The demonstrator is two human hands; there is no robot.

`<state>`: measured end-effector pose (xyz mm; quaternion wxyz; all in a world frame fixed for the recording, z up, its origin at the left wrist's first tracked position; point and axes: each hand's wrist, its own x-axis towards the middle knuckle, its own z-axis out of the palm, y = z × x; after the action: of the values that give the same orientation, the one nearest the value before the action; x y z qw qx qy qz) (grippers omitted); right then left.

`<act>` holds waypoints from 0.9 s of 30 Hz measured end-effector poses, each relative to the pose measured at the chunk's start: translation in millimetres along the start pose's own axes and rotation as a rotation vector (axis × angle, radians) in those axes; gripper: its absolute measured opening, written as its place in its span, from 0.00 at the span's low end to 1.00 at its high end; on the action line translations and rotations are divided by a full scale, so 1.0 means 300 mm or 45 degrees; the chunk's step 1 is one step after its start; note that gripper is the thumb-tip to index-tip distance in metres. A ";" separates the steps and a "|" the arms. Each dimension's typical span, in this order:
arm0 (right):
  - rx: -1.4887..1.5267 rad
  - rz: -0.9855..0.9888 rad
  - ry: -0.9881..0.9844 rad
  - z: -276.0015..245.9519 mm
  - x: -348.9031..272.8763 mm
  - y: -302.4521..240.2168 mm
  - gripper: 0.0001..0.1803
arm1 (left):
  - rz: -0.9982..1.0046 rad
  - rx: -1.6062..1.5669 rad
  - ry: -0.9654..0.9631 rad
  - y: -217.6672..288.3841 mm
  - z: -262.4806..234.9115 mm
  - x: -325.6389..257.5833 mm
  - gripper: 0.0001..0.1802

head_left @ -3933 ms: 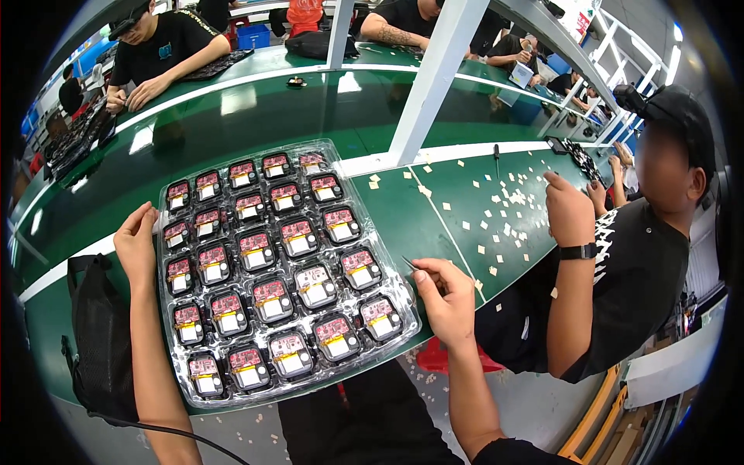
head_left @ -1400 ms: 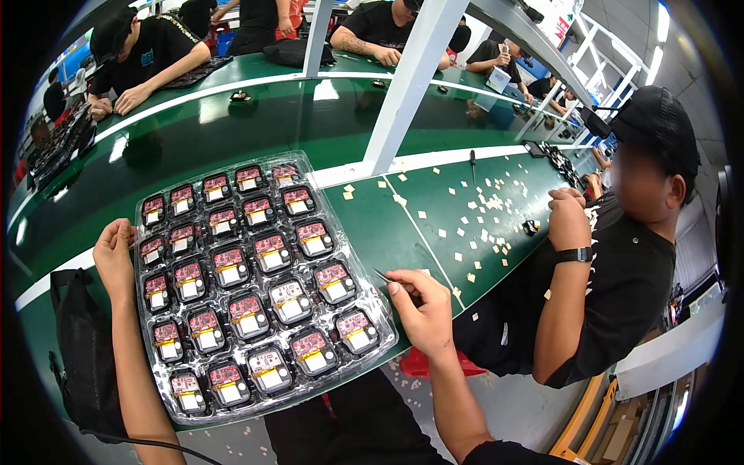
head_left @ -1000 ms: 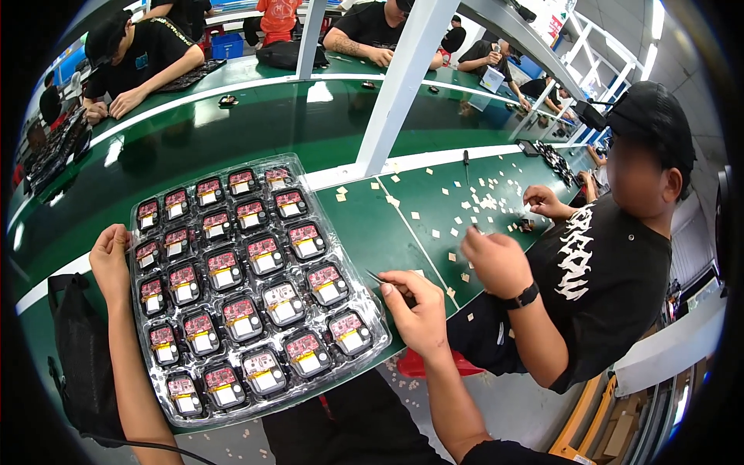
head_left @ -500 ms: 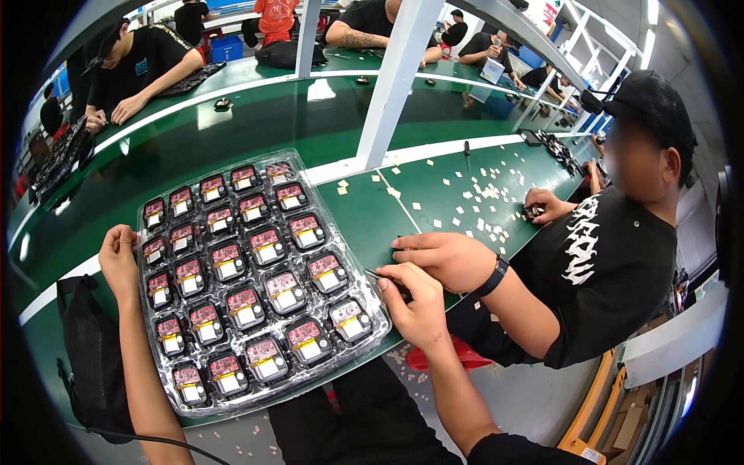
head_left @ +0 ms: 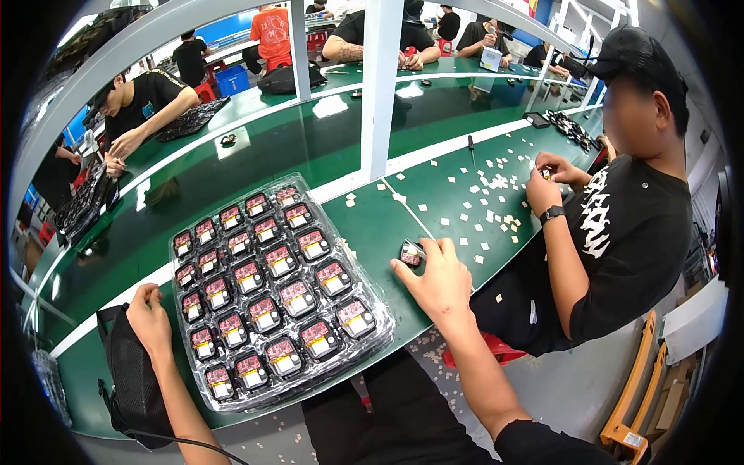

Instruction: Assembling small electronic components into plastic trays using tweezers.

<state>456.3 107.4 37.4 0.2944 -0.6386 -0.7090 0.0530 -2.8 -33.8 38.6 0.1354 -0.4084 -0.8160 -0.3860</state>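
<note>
My right hand point(head_left: 438, 283) has its thumb and index finger on opposite sides of a smartwatch case point(head_left: 411, 254) low over the green bench, right of the tray. That case is black and rounded, its inside partly hidden by my fingers. In front of me a clear plastic tray point(head_left: 380, 329) holds rows of similar open smartwatch cases point(head_left: 296, 297), each showing a red circuit board, a white block and a yellow strip. My left hand point(head_left: 149, 316) is beside the tray's left edge, fingers loosely curled in and nothing visible in them.
A black bag point(head_left: 136, 380) lies by my left forearm. Small pale squares point(head_left: 496, 182) are scattered over the bench point(head_left: 364, 221), with a screwdriver point(head_left: 471, 147) behind them. At my right a co-worker point(head_left: 628, 217) handles a small part. A white post point(head_left: 380, 101) rises behind the tray.
The co-worker's hand has withdrawn from beside my right hand. The smartwatch case between my right fingers now shows. My left hand has come off the tray edge. The view has shifted.
</note>
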 end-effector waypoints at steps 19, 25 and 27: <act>1.490 -0.586 -0.129 -0.232 -0.243 -0.147 0.36 | 0.181 -1.383 -0.522 0.582 -0.288 -0.420 0.25; 1.813 -0.699 -0.372 -0.201 -0.315 -0.245 0.36 | -0.371 -1.703 -0.737 0.726 -0.279 -0.541 0.51; 1.808 -0.635 -0.501 -0.203 -0.339 -0.254 0.35 | -0.342 -1.655 -0.725 0.737 -0.276 -0.563 0.49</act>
<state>420.2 -19.7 86.2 0.5049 -0.0975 -0.6672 0.5389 266.3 -108.5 117.9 -0.4012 -0.3874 -0.4682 -0.6853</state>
